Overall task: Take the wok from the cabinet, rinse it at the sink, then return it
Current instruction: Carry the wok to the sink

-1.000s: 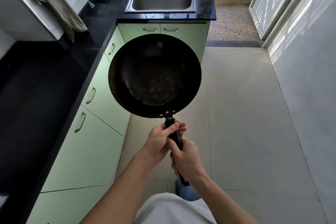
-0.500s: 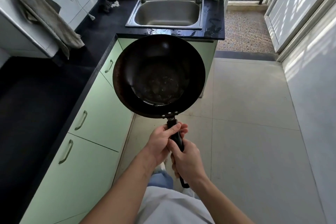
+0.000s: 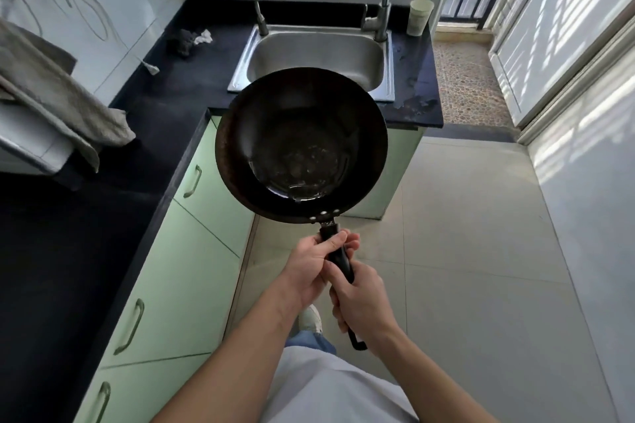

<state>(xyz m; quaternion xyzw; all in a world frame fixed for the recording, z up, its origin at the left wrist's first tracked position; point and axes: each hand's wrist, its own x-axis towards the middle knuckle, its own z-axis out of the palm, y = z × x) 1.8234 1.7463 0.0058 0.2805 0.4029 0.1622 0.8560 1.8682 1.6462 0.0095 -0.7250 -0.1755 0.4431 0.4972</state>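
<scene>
As the left grip (image 3: 314,266) and right grip (image 3: 362,306) both curl round its handle (image 3: 341,259), the wok (image 3: 302,144) hangs mouth-up in front of the sink (image 3: 309,51).

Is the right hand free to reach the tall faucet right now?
Probably not yet. The right hand grips the wok handle together with the left hand, and the wok is held out before the sink; the tall faucet stands at its far rim.
</scene>
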